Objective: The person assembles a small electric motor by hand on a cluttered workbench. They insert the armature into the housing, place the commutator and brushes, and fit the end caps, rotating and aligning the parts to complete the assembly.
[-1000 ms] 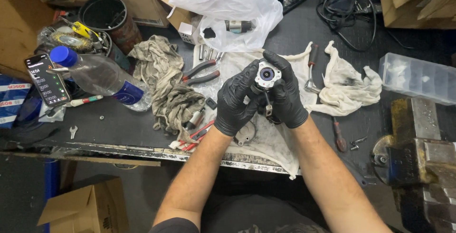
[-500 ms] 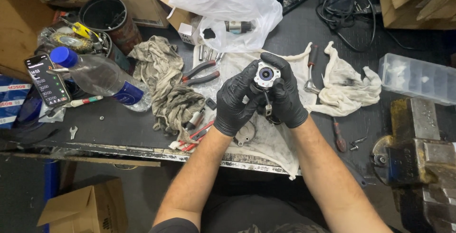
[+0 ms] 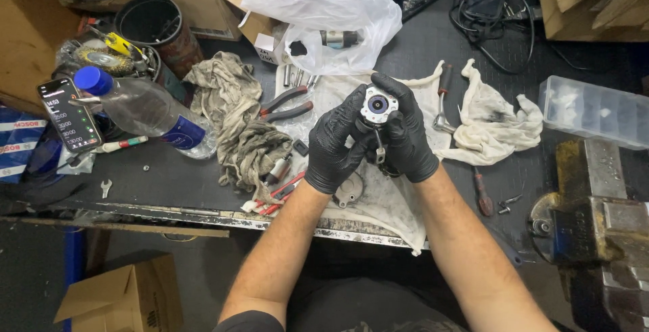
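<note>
Workshop bench (image 3: 169,183) with a dark top, seen from above; its near edge is scuffed metal, and a stained white cloth (image 3: 378,197) hangs over that edge at the middle. Above the cloth, both black-gloved hands are raised together. The left hand (image 3: 334,146) and the right hand (image 3: 409,136) are each closed around a small round metal part (image 3: 377,105), its pale circular face with a dark centre turned up to the camera; fingers wrap its sides from opposite directions, so the grip is firm and nearly full. A thin metal piece hangs below it between the palms.

Handling judgement: keeping the part over the cloth means anything that drops lands soft and stays in sight; steadying with one hand while the other works seems wise.

Open room is scarce. Toward the left edge lie a crumpled grey rag (image 3: 236,129), red-handled pliers (image 3: 287,102), a plastic bottle (image 3: 145,112) and a phone (image 3: 69,115). A vise (image 3: 595,224) fills the near right corner, and a clear compartment box (image 3: 595,109) sits at the right edge. A ratchet (image 3: 443,99) lies just right of the hands.
</note>
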